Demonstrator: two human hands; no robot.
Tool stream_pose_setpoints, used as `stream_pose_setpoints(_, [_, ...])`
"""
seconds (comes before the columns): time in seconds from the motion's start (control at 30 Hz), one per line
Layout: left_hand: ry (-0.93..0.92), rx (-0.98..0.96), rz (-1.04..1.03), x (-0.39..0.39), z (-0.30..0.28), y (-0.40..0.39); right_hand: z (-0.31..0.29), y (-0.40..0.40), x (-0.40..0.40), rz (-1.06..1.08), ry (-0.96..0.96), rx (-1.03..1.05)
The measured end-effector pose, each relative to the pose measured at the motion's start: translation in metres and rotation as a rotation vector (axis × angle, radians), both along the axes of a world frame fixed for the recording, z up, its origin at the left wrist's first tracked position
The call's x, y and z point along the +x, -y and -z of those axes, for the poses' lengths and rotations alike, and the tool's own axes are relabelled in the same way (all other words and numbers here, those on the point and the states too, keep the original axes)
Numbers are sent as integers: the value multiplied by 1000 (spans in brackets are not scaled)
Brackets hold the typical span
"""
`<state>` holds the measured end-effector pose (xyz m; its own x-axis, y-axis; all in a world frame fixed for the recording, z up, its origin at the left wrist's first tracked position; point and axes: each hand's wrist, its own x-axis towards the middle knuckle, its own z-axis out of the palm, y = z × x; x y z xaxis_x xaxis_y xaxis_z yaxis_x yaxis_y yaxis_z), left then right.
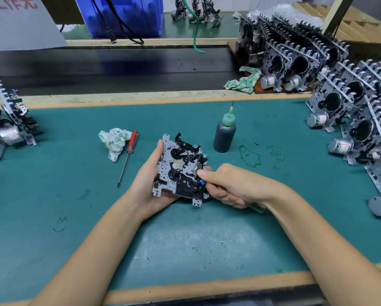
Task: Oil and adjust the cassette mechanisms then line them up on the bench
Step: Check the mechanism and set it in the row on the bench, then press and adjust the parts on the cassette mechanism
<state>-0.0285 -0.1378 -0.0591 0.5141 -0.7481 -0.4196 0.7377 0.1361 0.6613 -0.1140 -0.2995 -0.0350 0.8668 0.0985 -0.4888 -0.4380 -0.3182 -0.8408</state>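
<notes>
A cassette mechanism [178, 166], grey metal plate with black parts, is held tilted above the green mat near the centre. My left hand [150, 182] cups it from the left and beneath. My right hand [224, 184] is closed around a green-handled tool [256, 208], its fingertips pressed at the mechanism's right edge by a small blue part. A dark oil bottle [224, 136] with a green needle nozzle stands upright just behind and right. A red-handled screwdriver [127, 155] lies on the mat to the left.
Several mechanisms with silver motors stand in rows at the right [357, 120] and back right [295, 60]. A few more stand at the left edge [10, 124]. A crumpled rag [114, 142] lies beside the screwdriver, another rag [243, 80] by the black conveyor belt [118, 67]. The bench's front edge [185, 288] is close below.
</notes>
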Motion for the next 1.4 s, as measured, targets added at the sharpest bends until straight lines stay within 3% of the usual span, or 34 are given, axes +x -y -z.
stream_pose_setpoints(0.5, [25,-8,26,0,1,0,-5,6,-2,-138,-37,-67])
stream_pose_setpoints(0.73, [-81,-106,67,-2,-4,-5,-5,24,-12,-98,-3,120])
stream_pose_setpoints(0.9, [-219,-233,-21,-3,-4,-5,-11,26,-7,185,323,215])
stream_pose_setpoints(1.0, [-235,-288,-3,-2,-2,-5,-9,14,-3,228,473,165])
stream_pose_setpoints(1.1, [-279,-342,0,-2,-2,-5,-7,7,-4,215,494,123])
stream_pose_setpoints(1.3, [-209,-370,31,-3,2,-3,-5,7,-4,225,503,119])
stream_pose_setpoints(1.4, [-133,-328,137,-1,3,-4,-3,14,-4,266,513,19])
